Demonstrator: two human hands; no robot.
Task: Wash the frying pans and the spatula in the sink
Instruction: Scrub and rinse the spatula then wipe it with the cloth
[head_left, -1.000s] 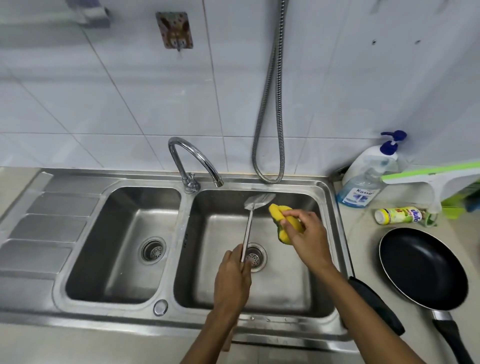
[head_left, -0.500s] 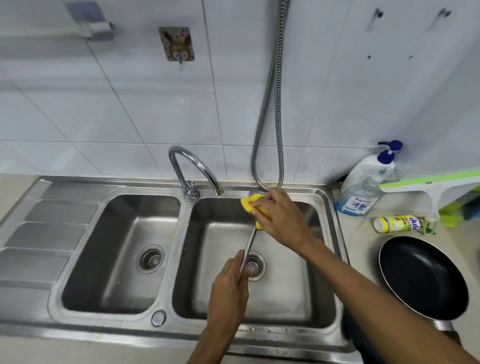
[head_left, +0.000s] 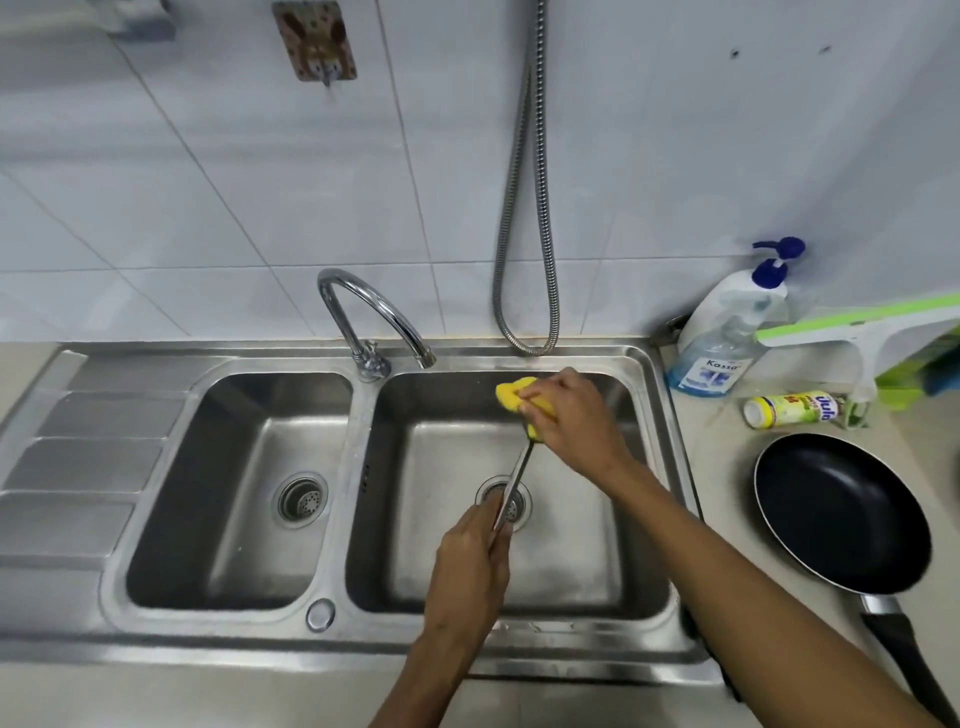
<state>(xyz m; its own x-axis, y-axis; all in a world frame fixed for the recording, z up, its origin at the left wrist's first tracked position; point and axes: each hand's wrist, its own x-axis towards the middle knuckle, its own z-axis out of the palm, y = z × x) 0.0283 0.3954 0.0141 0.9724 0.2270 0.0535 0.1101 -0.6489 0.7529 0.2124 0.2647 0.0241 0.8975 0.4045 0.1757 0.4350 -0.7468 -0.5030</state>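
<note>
Yellow sponge (head_left: 511, 393): it is squashed in the right fingers, over the far end of the right bowl.
Right hand (head_left: 576, 421): its fingers (head_left: 535, 402) are curled tight round the sponge. The sponge wraps the top end of the spatula, so the flat end is hidden.
Spatula (head_left: 514, 475): its thin metal handle slants from the right fingers down to the left fingers. It passes over the drain hole (head_left: 503, 503) of the right bowl.
Left hand (head_left: 470, 561): its fingers are clamped round the near end of the spatula handle, above the front part of the right bowl.
Sink (head_left: 260, 639): it is shiny steel with two bowls. Both hands are over the right bowl. The other bowl lies to the left of the left fingers.
Tap (head_left: 374, 312): it is curved, and its spout ends just to the left of the right fingers.
Hose (head_left: 524, 208): this silver loop hangs down the wall, and its bottom is just behind the right fingers.
Frying pan (head_left: 841, 514): it is black and sits on the worktop (head_left: 722, 467), to the right of the right arm and well apart from all the fingers. Its handle points to the near side.
Soap bottle (head_left: 727, 332): it has a blue pump and stands by the wall, far to the right of the right fingers.
Small yellow bottle (head_left: 792, 409): it lies on its side between the soap bottle and the frying pan.
Green and white scraper (head_left: 857, 327): it is beside the soap bottle, at the right edge.
</note>
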